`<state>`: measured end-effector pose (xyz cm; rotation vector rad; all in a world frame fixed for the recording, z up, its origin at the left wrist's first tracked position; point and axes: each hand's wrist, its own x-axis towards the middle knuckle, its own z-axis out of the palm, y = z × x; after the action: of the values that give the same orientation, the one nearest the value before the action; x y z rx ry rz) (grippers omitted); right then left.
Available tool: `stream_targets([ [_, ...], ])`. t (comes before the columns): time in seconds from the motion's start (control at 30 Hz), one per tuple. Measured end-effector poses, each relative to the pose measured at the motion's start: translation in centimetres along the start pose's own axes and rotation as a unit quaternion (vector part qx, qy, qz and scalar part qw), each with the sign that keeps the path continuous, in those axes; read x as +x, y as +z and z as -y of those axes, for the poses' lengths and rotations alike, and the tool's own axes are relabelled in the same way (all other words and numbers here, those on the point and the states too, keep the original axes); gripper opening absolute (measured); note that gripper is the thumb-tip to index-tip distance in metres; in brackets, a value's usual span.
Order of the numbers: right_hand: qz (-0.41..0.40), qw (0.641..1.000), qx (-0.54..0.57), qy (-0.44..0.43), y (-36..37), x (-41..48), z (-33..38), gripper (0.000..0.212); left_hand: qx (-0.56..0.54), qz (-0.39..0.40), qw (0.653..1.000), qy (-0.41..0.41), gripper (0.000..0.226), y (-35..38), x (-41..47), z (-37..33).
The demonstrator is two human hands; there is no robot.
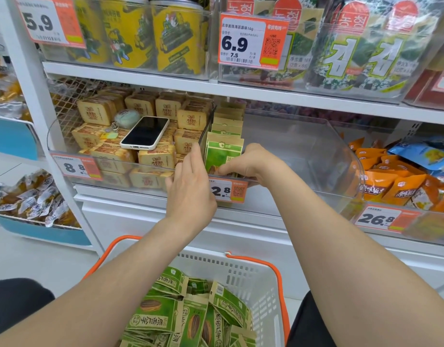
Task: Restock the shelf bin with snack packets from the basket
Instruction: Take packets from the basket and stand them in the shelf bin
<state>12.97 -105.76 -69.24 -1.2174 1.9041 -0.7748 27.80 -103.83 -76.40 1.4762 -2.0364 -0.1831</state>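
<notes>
Green packets point(222, 156): one row at bin's point(303, 151) left edge, basket point(256, 274) full.
Our right hand point(253, 160) pinches one, left hand point(190, 189) flat.

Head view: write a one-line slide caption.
Right hand grips the front green packet in the clear shelf bin, left hand beside it, above a basket holding more packets.

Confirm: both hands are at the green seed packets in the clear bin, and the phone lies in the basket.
Wrong on the phone: the head view shows it on the tan packets in the left-hand bin, not in the basket. The left hand and right hand are at the green seed packets in the clear bin.
</notes>
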Motion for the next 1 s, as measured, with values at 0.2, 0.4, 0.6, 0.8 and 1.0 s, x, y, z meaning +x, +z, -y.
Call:
stream_targets([
  [0.2, -0.037, 0.999, 0.005, -0.009, 0.5, 0.3, -0.2, 0.052, 0.018, 0.000, 1.000, 0.002, 0.108, 0.4, 0.1, 0.0],
  [0.4, 0.014, 0.999, -0.027, 0.009, 0.2, 0.7, 0.2, 0.041, 0.019, 0.004, 1.000, 0.002, 0.108, 0.5, 0.1, 0.1],
  [0.6, 0.068, 0.993, -0.075, 0.067, 0.3, 1.0, 0.5, 0.036, 0.020, 0.005, 1.000, 0.007, 0.108, 0.4, 0.1, 0.2],
  [0.8, -0.024, 0.996, -0.085, 0.005, 1.6, 1.7, 0.0, 0.048, 0.020, -0.003, 1.000, 0.008, 0.106, 0.6, 0.2, 0.3],
  [1.0, -0.011, 0.995, -0.099, 0.007, 1.5, 1.3, 0.3, 0.039, 0.015, 0.004, 1.000, 0.012, 0.106, 0.3, 0.1, 0.3],
])
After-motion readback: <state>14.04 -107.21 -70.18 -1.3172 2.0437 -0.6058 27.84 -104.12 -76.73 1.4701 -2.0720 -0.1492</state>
